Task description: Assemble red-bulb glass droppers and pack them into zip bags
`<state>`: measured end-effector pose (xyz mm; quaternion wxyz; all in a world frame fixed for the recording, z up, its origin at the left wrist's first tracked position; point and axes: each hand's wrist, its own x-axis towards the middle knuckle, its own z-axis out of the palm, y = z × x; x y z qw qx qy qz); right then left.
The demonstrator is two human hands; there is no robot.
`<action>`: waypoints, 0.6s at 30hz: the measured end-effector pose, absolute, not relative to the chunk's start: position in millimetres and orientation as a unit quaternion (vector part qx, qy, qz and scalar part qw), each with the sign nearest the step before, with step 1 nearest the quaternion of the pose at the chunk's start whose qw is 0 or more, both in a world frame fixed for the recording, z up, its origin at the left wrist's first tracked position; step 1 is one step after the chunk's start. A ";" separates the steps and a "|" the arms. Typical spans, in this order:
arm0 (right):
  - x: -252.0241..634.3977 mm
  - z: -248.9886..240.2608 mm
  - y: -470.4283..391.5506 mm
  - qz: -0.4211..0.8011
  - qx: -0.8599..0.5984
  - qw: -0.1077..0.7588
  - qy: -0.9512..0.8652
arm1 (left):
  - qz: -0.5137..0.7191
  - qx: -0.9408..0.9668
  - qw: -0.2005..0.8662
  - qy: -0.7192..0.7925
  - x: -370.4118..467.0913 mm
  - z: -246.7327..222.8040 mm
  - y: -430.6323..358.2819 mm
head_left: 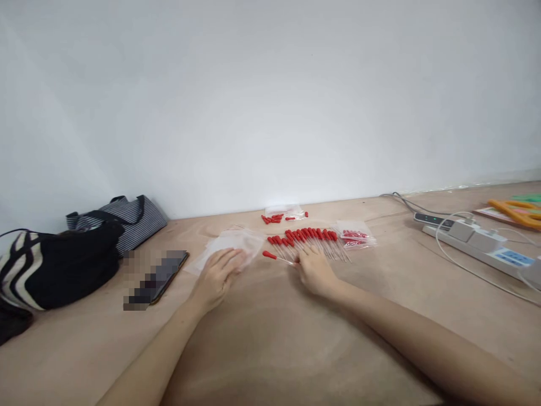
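Several clear droppers with red rubber bulbs [313, 233] lie in a row on the wooden table [270, 349]. My right hand [313, 270] is closed at the near side of the row, its fingers on the clear stem of one dropper [269, 255] whose red bulb points left. On the left, my left hand [220, 277] rests with bent, slightly spread fingers on thin translucent bags [215, 248]; whether it grips one cannot be made out. A clear bag of red bulbs [355, 238] lies right of the row. Loose red bulbs [273, 219] are behind it.
A phone [167, 276] lies at the left, near a striped bag [141, 223] and a black cloth item [80, 268]. At the right are a white power strip [486, 248] with cables and orange-handled scissors [513, 213]. A pale wall [270, 113] stands behind.
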<state>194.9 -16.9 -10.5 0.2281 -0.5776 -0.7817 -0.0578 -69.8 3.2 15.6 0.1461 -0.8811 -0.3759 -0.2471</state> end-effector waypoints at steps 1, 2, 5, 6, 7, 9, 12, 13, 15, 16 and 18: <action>210.1 -14.1 -26.4 -0.061 -0.575 0.227 -0.783 | -0.229 -0.899 0.134 -0.348 -63.2 14.9 -0.9; 224.3 -17.5 -35.4 -0.066 -0.579 0.221 -0.782 | -0.210 -0.914 0.119 -0.326 -56.5 13.4 -4.8; 257.7 -25.2 -56.9 -0.072 -0.604 0.194 -0.770 | -0.145 -0.946 0.068 -0.281 -39.8 9.0 -13.4; 265.1 -26.9 -61.5 -0.065 -0.615 0.187 -0.763 | -0.122 -0.953 0.049 -0.273 -36.3 9.2 -15.2; 270.9 -27.9 -64.6 -0.054 -0.626 0.182 -0.757 | -0.100 -0.957 0.030 -0.269 -34.0 10.8 -16.7; 277.9 -28.0 -67.0 -0.028 -0.638 0.177 -0.749 | -0.066 -0.959 -0.005 -0.277 -32.6 18.1 -19.0; 280.3 -22.8 -63.5 0.012 -0.634 0.175 -0.754 | -0.042 -0.942 -0.036 -0.330 -32.3 32.7 -22.6; 279.2 -19.9 -60.9 0.025 -0.631 0.175 -0.755 | -0.040 -0.934 -0.037 -0.354 -30.7 35.8 -24.1; 274.3 -13.4 -53.7 0.056 -0.633 0.185 -0.750 | -0.043 -0.919 -0.025 -0.390 -23.3 36.7 -27.7; 270.5 -10.3 -49.3 0.072 -0.637 0.195 -0.742 | -0.047 -0.917 -0.015 -0.396 -17.7 34.5 -29.7; 261.4 -5.5 -39.7 0.107 -0.648 0.215 -0.723 | -0.047 -0.919 -0.008 -0.391 -4.3 26.8 -33.5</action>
